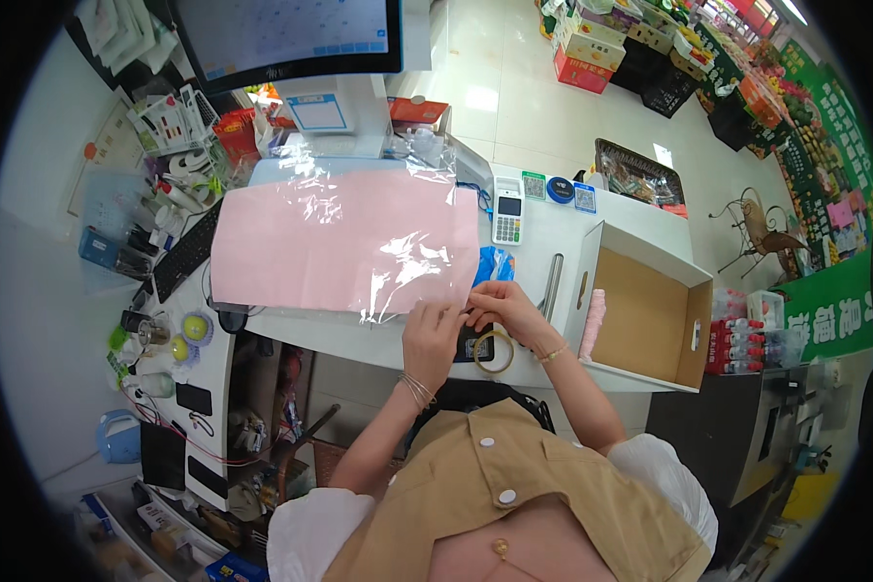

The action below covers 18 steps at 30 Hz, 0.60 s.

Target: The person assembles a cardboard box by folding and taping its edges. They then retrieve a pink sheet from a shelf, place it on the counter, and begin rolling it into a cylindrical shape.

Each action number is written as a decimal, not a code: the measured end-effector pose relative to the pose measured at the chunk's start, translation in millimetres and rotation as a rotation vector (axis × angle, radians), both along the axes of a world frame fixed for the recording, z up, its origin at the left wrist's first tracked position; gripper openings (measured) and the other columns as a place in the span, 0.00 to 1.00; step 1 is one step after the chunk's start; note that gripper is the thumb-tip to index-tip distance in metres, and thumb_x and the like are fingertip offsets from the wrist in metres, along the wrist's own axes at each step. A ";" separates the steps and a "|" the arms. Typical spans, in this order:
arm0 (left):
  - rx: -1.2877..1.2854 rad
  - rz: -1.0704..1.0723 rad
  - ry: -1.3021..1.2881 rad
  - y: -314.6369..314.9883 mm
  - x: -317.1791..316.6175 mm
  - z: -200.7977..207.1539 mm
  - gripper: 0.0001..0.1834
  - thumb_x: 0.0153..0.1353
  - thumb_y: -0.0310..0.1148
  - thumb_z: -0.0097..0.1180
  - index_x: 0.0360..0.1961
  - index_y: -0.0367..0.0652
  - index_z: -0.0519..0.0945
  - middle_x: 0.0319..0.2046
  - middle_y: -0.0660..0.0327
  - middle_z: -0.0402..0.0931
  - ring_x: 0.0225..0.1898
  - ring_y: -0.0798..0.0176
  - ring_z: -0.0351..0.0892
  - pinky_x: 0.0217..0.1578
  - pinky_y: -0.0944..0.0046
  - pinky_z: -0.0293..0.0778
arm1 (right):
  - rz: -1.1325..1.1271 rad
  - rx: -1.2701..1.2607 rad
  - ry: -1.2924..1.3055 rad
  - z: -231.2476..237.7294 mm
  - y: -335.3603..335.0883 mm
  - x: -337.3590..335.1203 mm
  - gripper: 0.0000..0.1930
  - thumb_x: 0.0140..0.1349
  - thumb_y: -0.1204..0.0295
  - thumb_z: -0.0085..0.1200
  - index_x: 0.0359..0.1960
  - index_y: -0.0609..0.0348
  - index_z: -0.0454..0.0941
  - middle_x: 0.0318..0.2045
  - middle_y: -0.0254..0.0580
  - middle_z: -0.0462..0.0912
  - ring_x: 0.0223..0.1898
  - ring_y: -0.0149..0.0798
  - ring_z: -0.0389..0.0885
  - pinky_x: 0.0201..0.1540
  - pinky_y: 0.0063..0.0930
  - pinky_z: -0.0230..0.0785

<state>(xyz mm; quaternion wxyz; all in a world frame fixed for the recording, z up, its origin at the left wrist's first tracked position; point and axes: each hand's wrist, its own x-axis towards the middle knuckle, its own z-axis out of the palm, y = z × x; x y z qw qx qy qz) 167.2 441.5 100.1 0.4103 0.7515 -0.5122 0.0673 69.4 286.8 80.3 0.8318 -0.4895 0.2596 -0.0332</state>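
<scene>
A pink wrapping sheet [339, 242] with shiny clear film over it lies across the white counter in front of me. My left hand [432, 339] is closed at the sheet's near right corner, its fingers over the edge. At the same corner, my right hand [509, 308] pinches with thumb and fingers, the tips close to the left ones. Fingers partly hide what they grip there. A roll of tape [494, 352] rests just below the right hand, partly over a dark object. A crumpled blue plastic packet [496, 264] sits beside the sheet's right edge.
A metal tube [552, 286] and an open white box [650, 310], with a pink roll [595, 325] inside, stand right. Beyond are a card terminal [507, 211] and a dark basket [640, 175]. A monitor [291, 39] rises behind; a keyboard [189, 250] and clutter fill the left.
</scene>
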 end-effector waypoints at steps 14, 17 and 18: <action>0.174 0.092 0.777 -18.8 11.6 -10.1 0.09 0.54 0.27 0.64 0.35 0.32 0.84 0.27 0.56 0.84 0.28 0.69 0.81 0.31 0.71 0.76 | 0.019 -0.165 -0.133 -20.7 -6.7 4.7 0.08 0.62 0.71 0.56 0.35 0.64 0.79 0.34 0.36 0.80 0.36 0.27 0.78 0.39 0.20 0.73; 0.224 0.095 0.791 -18.3 16.1 -8.8 0.09 0.54 0.27 0.64 0.35 0.32 0.85 0.26 0.56 0.84 0.26 0.71 0.81 0.30 0.72 0.76 | 0.033 -0.106 -0.160 -16.7 -4.8 5.2 0.06 0.61 0.72 0.57 0.34 0.64 0.79 0.34 0.36 0.80 0.35 0.27 0.78 0.39 0.19 0.72; 0.212 0.088 0.782 -18.8 15.9 -9.6 0.09 0.54 0.28 0.64 0.35 0.33 0.85 0.25 0.56 0.84 0.26 0.70 0.81 0.29 0.72 0.75 | 0.026 -0.090 -0.164 -16.6 -4.8 4.7 0.06 0.61 0.72 0.57 0.34 0.63 0.79 0.34 0.36 0.80 0.35 0.27 0.78 0.40 0.19 0.72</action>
